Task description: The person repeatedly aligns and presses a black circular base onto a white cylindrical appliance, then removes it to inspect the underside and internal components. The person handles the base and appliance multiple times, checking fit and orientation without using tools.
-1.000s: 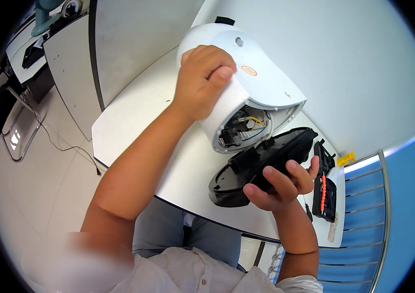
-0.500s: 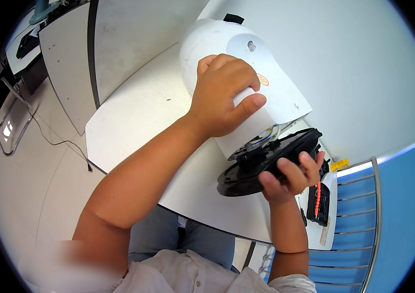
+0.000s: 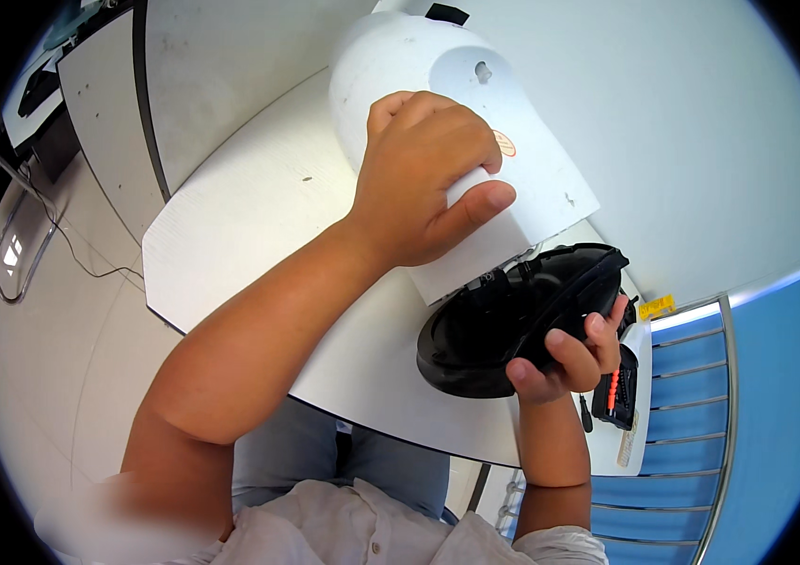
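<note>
A white rounded appliance (image 3: 551, 169) lies tilted on its side on the white table (image 3: 259, 217). My left hand (image 3: 433, 174) grips its white housing from above, thumb and fingers around an edge. At the near end of the appliance is a black oval base cover (image 3: 475, 353), its hollow inner side partly facing up. My right hand (image 3: 565, 363) holds this cover from its outer side with curled fingers. Black fittings show between cover and housing; whether they still join cannot be made out.
A black tool case (image 3: 618, 400) with an orange-red rod sits at the table's right end, with a small dark-handled tool (image 3: 585, 414) beside it. Metal rails (image 3: 692, 405) stand to the right. A grey partition (image 3: 231, 85) rises at the back left. A cable (image 3: 89, 268) lies on the floor.
My right hand has tilted the black base cover further from the housing, so more of its inside shows. My left hand keeps its grip. The whole view has shifted slightly.
</note>
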A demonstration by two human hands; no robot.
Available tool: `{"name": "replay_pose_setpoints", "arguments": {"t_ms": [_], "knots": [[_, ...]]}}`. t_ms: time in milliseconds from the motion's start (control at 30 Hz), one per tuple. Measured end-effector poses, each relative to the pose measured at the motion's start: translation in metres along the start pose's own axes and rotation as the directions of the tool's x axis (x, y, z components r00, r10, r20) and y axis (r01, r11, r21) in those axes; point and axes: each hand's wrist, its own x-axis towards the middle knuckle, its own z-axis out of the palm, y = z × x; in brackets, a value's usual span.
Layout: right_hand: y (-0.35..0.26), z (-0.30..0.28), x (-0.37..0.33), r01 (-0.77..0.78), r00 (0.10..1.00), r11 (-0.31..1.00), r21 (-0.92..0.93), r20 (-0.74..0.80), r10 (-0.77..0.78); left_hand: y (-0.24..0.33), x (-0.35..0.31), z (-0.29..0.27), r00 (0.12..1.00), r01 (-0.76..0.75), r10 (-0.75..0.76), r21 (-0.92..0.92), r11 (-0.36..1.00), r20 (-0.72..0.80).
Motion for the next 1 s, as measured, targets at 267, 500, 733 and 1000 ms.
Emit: {"name": "replay_pose_setpoints", "arguments": {"t_ms": [267,500,733,1000], "knots": [[0.005,0.005,-0.003,0.064,0.994,0.978,-0.198,0.102,-0.045,0.0,0.0,0.002,0.999,0.02,-0.02,0.003,1.0,-0.044],[0.012,0.026,0.005,0.023,0.998,0.981,-0.192,0.062,-0.011,-0.003,0.0,0.004,0.999,0.033,-0.033,-0.008,0.999,-0.02],[0.025,0.035,-0.006,-0.037,0.999,0.982,-0.185,-0.03,0.032,-0.003,0.005,0.004,0.996,-0.074,0.075,-0.045,0.996,0.039],[0.027,0.052,-0.004,-0.184,0.972,0.978,0.1,-0.129,0.196,0.005,0.009,-0.001,0.929,-0.07,0.102,-0.104,0.992,0.356]]}}
